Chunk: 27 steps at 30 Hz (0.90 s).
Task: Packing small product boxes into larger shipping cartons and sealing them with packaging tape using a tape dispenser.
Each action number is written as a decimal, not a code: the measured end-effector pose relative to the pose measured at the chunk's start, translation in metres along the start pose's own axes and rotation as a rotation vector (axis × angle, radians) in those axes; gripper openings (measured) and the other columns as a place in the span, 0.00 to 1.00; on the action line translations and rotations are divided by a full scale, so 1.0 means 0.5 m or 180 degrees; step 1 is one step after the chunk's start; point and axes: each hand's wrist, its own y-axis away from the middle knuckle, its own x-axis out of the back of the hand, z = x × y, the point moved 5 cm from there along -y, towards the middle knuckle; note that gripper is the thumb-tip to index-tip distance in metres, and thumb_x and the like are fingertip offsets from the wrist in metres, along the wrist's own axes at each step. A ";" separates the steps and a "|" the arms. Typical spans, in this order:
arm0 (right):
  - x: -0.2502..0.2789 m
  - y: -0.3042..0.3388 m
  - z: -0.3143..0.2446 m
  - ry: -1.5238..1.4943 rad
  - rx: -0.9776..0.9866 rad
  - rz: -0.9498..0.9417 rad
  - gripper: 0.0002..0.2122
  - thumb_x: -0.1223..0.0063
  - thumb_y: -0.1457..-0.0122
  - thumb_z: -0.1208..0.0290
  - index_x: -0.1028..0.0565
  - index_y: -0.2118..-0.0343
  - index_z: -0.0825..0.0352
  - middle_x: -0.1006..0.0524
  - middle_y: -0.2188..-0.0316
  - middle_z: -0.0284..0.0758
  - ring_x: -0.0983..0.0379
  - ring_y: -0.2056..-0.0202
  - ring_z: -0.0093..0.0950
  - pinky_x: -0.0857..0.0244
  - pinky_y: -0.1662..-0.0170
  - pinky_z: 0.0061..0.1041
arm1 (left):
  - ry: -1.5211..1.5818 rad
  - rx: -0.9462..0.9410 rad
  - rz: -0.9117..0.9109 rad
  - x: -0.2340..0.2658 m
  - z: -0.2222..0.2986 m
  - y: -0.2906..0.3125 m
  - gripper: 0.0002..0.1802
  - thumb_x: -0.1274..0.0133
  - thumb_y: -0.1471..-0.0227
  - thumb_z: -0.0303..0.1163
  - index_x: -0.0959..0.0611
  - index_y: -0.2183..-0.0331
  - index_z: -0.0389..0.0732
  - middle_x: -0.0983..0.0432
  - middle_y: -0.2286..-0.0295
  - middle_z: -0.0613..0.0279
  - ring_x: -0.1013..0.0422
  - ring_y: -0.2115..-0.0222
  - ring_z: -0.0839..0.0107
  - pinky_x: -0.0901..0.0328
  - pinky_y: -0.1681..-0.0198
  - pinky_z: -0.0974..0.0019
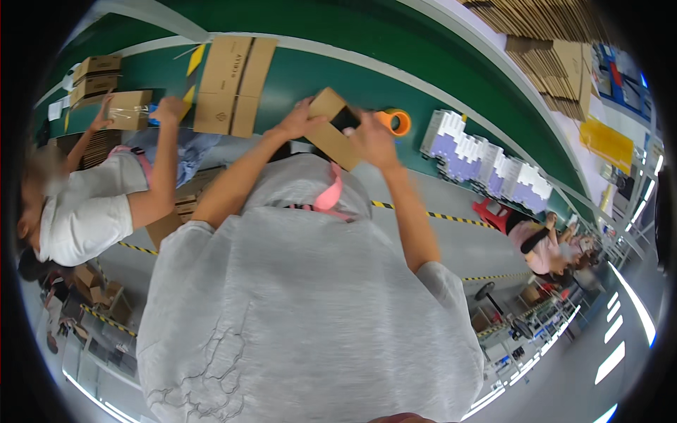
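A small brown cardboard box (328,143) is between my hands at the near edge of the green table. Its upper part shows a dark patch; I cannot tell whether that is an opening or a marking. My left hand (300,120) grips the box's left side near the top. On the opposite side, the curled fingers of my right hand (374,143) hold it, slightly blurred. Just beyond my right hand lies an orange tape roll (396,123). Flat printed cardboard (229,88) rests on the table left of my left hand.
Rows of white and purple cartons (486,158) stand on the green table (296,67) to the right. At left, a co-worker (95,204) handles a taped box (130,111) beside stacked boxes (95,79). Folded cardboard (557,74) fills a shelf at upper right.
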 end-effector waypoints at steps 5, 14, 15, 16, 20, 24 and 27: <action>-0.100 0.055 -0.039 0.0911 -0.0063 -0.0289 0.35 0.53 0.40 0.53 0.47 0.34 0.62 0.50 0.35 0.54 0.46 0.39 0.49 0.51 0.40 0.47 | 0.0144 -0.0219 -0.0317 0.013 0.045 0.005 0.55 0.40 0.51 0.49 0.53 0.35 0.35 0.49 0.39 0.40 0.48 0.38 0.51 0.50 0.35 0.58; -0.113 0.038 0.017 -0.0123 -0.0041 -0.0643 0.29 0.54 0.38 0.62 0.44 0.34 0.57 0.49 0.34 0.47 0.47 0.39 0.47 0.53 0.39 0.43 | 0.0682 0.0190 -0.0529 0.012 0.075 0.026 0.51 0.42 0.48 0.48 0.50 0.35 0.40 0.42 0.42 0.42 0.43 0.41 0.54 0.45 0.39 0.59; -0.115 0.042 0.031 -0.0217 0.0061 -0.0655 0.27 0.55 0.38 0.66 0.42 0.35 0.59 0.48 0.35 0.48 0.46 0.39 0.47 0.50 0.40 0.43 | 0.0445 -0.0021 -0.0180 0.008 0.068 0.031 0.49 0.42 0.48 0.49 0.47 0.35 0.40 0.39 0.44 0.42 0.41 0.42 0.54 0.44 0.40 0.59; -0.123 0.047 0.057 -0.0314 0.0162 -0.0651 0.26 0.55 0.38 0.69 0.40 0.36 0.60 0.47 0.35 0.49 0.44 0.40 0.47 0.48 0.41 0.42 | 0.0435 0.0012 -0.0163 0.005 0.069 0.035 0.49 0.42 0.48 0.49 0.47 0.35 0.40 0.39 0.44 0.42 0.41 0.42 0.54 0.44 0.40 0.59; -0.103 0.093 0.300 -0.0363 -0.1064 0.1122 0.21 0.46 0.45 0.75 0.35 0.48 0.71 0.28 0.52 0.46 0.30 0.55 0.41 0.36 0.50 0.34 | 0.0434 -0.0223 0.0169 0.022 0.098 0.038 0.42 0.45 0.45 0.47 0.41 0.37 0.38 0.38 0.44 0.44 0.39 0.43 0.56 0.44 0.40 0.60; -0.133 0.110 0.373 -0.0379 -0.1105 0.0532 0.21 0.39 0.49 0.70 0.34 0.55 0.71 0.28 0.58 0.48 0.31 0.56 0.42 0.36 0.50 0.36 | 0.0090 -0.0213 0.0265 0.022 0.107 0.049 0.36 0.50 0.41 0.43 0.40 0.37 0.42 0.37 0.43 0.45 0.40 0.43 0.52 0.46 0.39 0.59; -0.143 0.068 0.368 0.1079 -0.0793 0.0274 0.23 0.38 0.47 0.62 0.35 0.56 0.71 0.25 0.61 0.49 0.27 0.60 0.43 0.32 0.56 0.36 | 0.0110 -0.0244 0.0278 0.025 0.109 0.051 0.33 0.52 0.40 0.43 0.39 0.37 0.45 0.37 0.44 0.45 0.40 0.43 0.51 0.48 0.38 0.59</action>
